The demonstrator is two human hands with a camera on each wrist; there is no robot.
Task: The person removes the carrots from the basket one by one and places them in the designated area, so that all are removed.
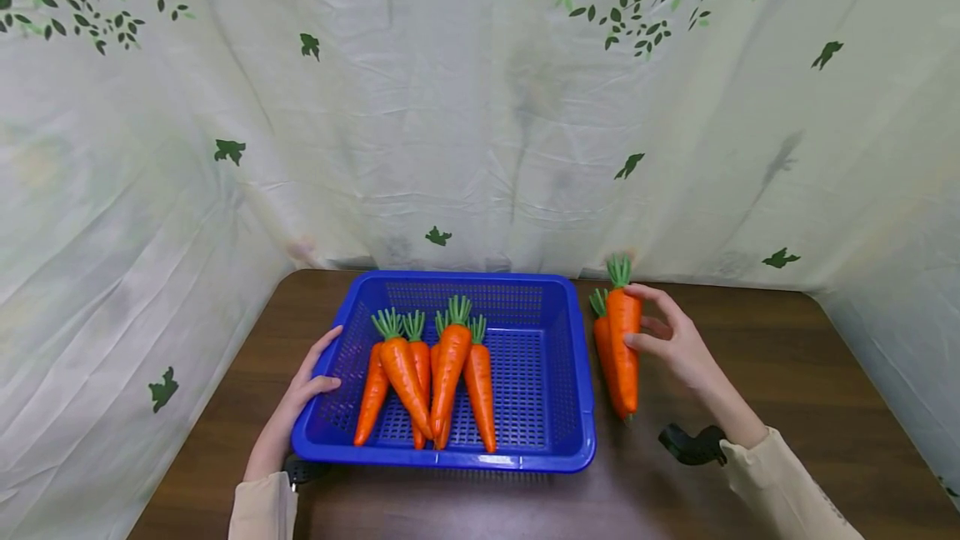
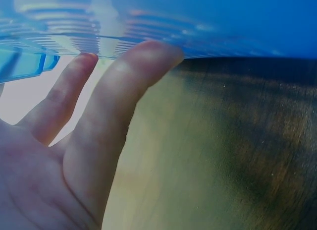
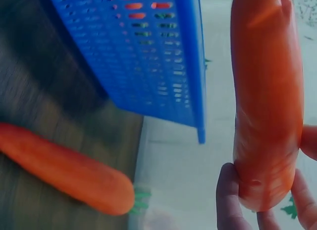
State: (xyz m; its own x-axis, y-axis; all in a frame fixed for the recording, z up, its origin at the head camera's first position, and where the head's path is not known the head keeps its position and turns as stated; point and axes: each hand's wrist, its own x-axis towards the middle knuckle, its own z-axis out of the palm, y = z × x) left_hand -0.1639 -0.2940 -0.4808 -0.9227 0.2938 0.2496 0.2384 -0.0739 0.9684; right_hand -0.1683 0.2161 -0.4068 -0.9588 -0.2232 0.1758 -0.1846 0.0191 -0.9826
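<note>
My right hand (image 1: 671, 344) pinches an orange carrot (image 1: 624, 348) with green tops, its thumb and fingers at the thick upper end. In the right wrist view this carrot (image 3: 267, 101) is lifted, with fingertips round its wide end. Another carrot (image 3: 69, 170) lies on the table just below, partly hidden behind the held one in the head view. My left hand (image 1: 303, 390) rests on the left rim of a blue plastic basket (image 1: 573, 373), fingers and thumb spread and fairly straight. Several carrots (image 1: 480, 394) lie inside the basket, tops toward the far side, some overlapping.
The basket stands on a brown wooden table (image 1: 757, 357). A pale curtain (image 1: 480, 123) with printed leaves hangs behind the table and along its sides. A black wrist strap piece (image 1: 692, 445) sits below my right wrist.
</note>
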